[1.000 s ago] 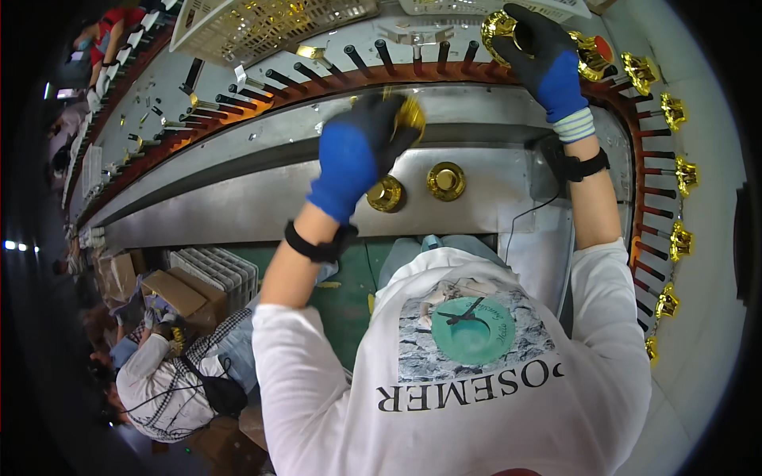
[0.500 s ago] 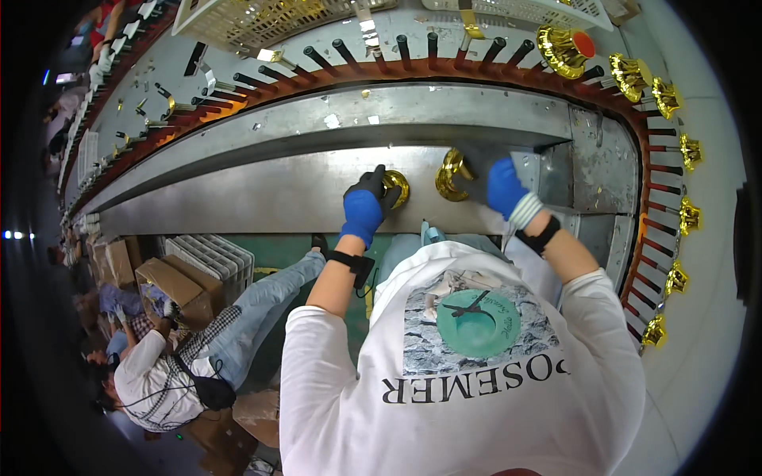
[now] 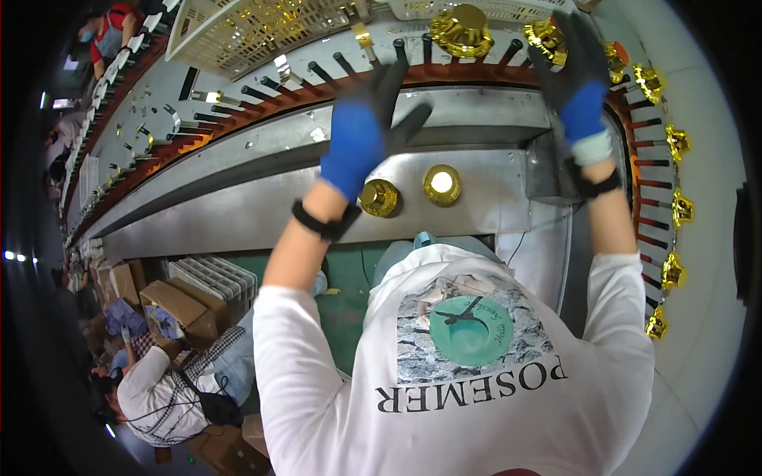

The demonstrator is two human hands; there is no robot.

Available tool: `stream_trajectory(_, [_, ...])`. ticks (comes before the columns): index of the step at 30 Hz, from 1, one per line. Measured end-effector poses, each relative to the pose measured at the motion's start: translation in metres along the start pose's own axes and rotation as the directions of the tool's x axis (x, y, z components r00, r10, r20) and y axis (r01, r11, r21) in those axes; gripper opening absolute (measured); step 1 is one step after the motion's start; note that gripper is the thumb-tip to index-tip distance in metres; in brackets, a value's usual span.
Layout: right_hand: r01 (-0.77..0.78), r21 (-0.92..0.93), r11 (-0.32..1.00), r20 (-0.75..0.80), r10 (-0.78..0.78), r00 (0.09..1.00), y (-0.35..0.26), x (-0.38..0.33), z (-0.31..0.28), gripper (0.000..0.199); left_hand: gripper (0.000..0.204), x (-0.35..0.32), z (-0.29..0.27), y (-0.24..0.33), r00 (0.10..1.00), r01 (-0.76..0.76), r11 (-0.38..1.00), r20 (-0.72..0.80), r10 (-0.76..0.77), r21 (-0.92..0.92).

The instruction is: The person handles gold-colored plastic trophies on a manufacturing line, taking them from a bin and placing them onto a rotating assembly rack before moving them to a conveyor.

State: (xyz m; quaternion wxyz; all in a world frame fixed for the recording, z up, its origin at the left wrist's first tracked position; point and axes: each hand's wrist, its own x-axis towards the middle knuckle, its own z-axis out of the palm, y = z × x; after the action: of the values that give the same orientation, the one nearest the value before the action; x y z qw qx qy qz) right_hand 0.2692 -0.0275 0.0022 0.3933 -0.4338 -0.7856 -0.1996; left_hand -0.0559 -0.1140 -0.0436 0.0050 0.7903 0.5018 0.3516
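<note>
Though glossy, 2 round gold cups [image 3: 380, 199] on duller metal [image 3: 262, 213]

In half a second, the black-and-blue gloved left hand [image 3: 367, 125] and matching right hand [image 3: 578, 83] have risen from the smooth grey metal ledge [image 3: 262, 208] toward the black-tipped rods [image 3: 346, 65], where a large shiny gold flared cup [image 3: 462, 33] and a second gold cup [image 3: 541, 36] have appeared; blur hides whether the right fingers touch the second.

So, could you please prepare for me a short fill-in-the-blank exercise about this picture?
1. The left hand and the right hand wear black and ____ gloves.
2. On the smooth metal ledge, exactly ____ gold pieces show.
3. Both long sleeves of the shirt are ____.

Missing words: blue; two; white.
</note>
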Motion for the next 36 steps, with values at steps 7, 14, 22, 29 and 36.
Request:
stream_trajectory(7, [-0.328, 0.228, 0.917, 0.395, 0.221, 0.892, 0.011, 0.035, 0.037, 0.048, 0.045, 0.133, 0.035, -0.003, 0.993, 0.048, 0.997, 0.102, -0.054, 0.057])
stream_trajectory(14, [-0.023, 0.366, 0.930, 0.290, -0.090, 0.953, -0.029, -0.015, -0.012, 0.041, 0.055, 0.050, -0.019, 0.010, 1.000, -0.003, 0.999, 0.013, 0.002, 0.053])
stream_trajectory(22, [-0.322, 0.516, 0.793, 0.654, -0.122, 0.746, -0.096, -0.187, 0.049, 0.061, 0.040, -0.191, 0.059, -0.039, 0.752, 0.488, 0.859, 0.425, -0.504, 0.157])
stream_trajectory(29, [-0.249, 0.276, 0.928, 0.824, -0.095, 0.558, -0.093, -0.205, 0.064, 0.062, 0.057, -0.181, 0.069, -0.013, 0.521, 0.426, 0.766, 0.562, -0.643, 0.481])
stream_trajectory(36, [0.103, -0.090, 0.991, -0.056, -0.108, 0.993, 0.073, -0.004, -0.006, 0.051, 0.062, 0.022, 0.012, 0.046, 0.991, -0.115, 0.993, 0.058, 0.117, -0.041])
